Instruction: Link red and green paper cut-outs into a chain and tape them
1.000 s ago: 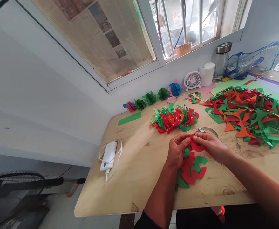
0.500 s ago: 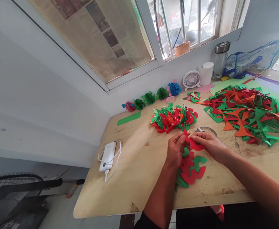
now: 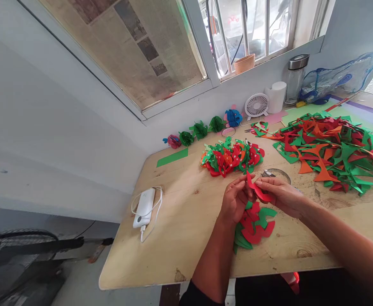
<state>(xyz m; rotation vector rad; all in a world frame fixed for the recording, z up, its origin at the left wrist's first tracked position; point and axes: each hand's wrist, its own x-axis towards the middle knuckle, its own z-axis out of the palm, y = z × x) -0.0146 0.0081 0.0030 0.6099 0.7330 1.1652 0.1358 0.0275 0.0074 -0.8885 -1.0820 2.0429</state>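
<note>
A curved red paper cutout is held up between my two hands, just above the table. My left hand has its fingers closed at the cutout's left end, its fingertips partly behind the paper. The thumb and fingers of my right hand pinch the cutout near its middle. Under my hands lies a loose group of red cutouts and green cutouts, partly covered by my left wrist. Beyond my hands sits a pile of red, green and orange cutouts with small white squares.
A large heap of paper scraps covers the right side. Several folded paper figures line the wall. A small fan and a glass bottle stand at the back. A white power bank with a cable lies left. A tape roll is near my right hand.
The red cutout has turned more edge-on between my hands. My left hand's fingers have shifted slightly away from its end, while my right hand keeps its pinch.
</note>
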